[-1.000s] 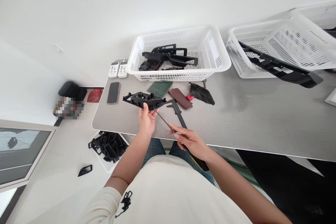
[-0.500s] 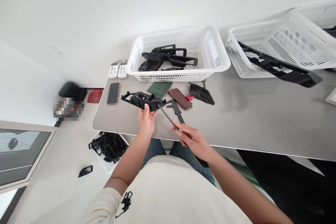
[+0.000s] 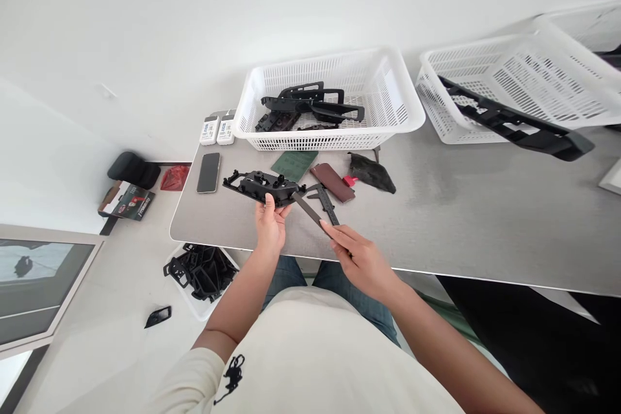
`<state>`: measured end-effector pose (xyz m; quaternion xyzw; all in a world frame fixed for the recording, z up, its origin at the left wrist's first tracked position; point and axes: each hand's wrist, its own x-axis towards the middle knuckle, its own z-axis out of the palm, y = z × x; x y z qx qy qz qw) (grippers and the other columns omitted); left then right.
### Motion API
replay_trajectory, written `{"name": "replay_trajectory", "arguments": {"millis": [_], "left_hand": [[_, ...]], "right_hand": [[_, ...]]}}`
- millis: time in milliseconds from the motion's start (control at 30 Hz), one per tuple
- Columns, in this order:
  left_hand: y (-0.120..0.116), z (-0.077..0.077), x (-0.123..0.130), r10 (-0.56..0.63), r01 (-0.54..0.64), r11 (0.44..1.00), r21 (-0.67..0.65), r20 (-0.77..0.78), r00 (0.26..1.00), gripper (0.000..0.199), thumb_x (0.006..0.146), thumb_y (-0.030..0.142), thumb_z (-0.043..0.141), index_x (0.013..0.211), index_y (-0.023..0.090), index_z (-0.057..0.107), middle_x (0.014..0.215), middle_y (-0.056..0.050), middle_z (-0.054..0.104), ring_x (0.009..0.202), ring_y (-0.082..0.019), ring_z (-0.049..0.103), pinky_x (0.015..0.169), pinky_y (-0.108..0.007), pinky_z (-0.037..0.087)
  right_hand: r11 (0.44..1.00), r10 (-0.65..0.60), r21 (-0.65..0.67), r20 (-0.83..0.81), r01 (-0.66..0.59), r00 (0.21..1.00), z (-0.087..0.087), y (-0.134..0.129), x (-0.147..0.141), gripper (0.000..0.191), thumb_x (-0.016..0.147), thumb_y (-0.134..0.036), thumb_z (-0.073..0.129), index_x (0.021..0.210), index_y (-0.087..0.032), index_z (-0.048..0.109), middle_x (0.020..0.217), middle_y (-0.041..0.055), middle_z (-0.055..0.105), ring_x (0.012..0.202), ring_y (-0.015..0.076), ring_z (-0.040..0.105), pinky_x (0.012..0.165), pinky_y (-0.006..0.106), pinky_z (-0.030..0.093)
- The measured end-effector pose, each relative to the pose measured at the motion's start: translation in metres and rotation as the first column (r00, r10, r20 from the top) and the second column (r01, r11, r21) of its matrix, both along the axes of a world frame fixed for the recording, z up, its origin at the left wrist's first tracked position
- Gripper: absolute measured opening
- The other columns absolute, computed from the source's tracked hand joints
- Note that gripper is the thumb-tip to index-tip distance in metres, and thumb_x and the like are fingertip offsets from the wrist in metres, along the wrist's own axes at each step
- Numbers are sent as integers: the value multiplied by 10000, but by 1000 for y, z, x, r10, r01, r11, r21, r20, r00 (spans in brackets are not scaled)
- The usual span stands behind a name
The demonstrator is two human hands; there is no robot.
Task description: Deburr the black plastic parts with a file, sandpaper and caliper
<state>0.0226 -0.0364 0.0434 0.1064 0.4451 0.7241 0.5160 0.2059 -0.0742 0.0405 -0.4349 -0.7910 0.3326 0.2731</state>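
Above the table's front edge, my left hand (image 3: 270, 228) grips a long black plastic part (image 3: 264, 185) from below, its thumb on the near rim. Pinched in my right hand (image 3: 361, 259) is a flat dark file (image 3: 307, 208), whose tip touches or lies over the right end of the part. A caliper (image 3: 326, 205) lies just beyond the file. Behind it are a dark red abrasive sheet (image 3: 333, 182), a green sheet (image 3: 295, 165), a small red piece (image 3: 350, 180) and a crumpled black cloth (image 3: 372, 173).
A white basket (image 3: 334, 140) with several black parts stands at the back. More baskets (image 3: 466, 132) stand right, one with a long black part (image 3: 519, 119) across its rim. A phone (image 3: 208, 173) lies left. A bin (image 3: 196, 307) of parts stands below the table.
The file has turned in my right hand and now shows its broad face. My right hand has shifted slightly; my left hand still holds the black part in nearly the same place.
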Motion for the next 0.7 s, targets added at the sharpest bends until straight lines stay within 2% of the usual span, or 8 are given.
{"name": "replay_trajectory", "arguments": {"millis": [100, 200, 300, 500, 633, 700], "left_hand": [[0, -1, 0, -7, 7, 1000, 21, -4, 1000, 331, 729, 436, 712, 950, 216, 602, 982, -48, 724, 910, -185, 690, 887, -363, 500], [0, -1, -1, -5, 5, 1000, 3, 3, 1000, 312, 741, 434, 702, 945, 219, 606, 988, -48, 723, 958, -188, 680, 906, -365, 490], [0, -1, -1, -8, 8, 1000, 2, 6, 1000, 313, 736, 435, 706, 942, 222, 605, 994, -45, 722, 976, -194, 675, 910, -368, 489], [0, -2, -3, 1, -1, 1000, 14, 27, 1000, 305, 733, 415, 716, 946, 228, 603, 953, -26, 727, 905, -172, 689, 893, -355, 498], [0, -3, -4, -8, 8, 1000, -8, 20, 1000, 285, 749, 427, 697, 918, 217, 604, 955, -42, 727, 939, -186, 683, 899, -362, 494], [0, -3, -5, -2, 2, 1000, -17, 30, 1000, 284, 757, 426, 690, 927, 214, 606, 979, -50, 724, 983, -190, 673, 919, -365, 486]], "right_hand": [[1000, 1, 19, 51, -2, 999, -1, -1, -1, 486, 929, -188, 321, 1397, -251, 436, 1088, 100, 631, 750, 176, 618, 619, 312, 516], [999, -47, 28, 68, 45, 997, -3, -1, -2, 489, 925, -188, 320, 1397, -238, 439, 1051, 104, 640, 676, 166, 602, 599, 313, 516], [999, -17, 41, 53, 15, 998, -4, 0, -2, 496, 922, -184, 316, 1400, -249, 435, 1068, 103, 636, 688, 165, 614, 597, 306, 521], [998, -42, 52, 98, 37, 994, -3, 1, -4, 501, 917, -173, 318, 1399, -243, 434, 1079, 99, 641, 693, 172, 620, 596, 317, 522], [999, 19, 29, 81, -21, 997, -2, 0, -4, 513, 915, -174, 309, 1407, -264, 422, 1107, 96, 633, 695, 168, 616, 549, 294, 497], [1000, -12, -4, 58, 12, 998, -3, 1, -3, 503, 916, -193, 313, 1397, -259, 443, 1076, 99, 639, 668, 166, 595, 540, 297, 485]]}}
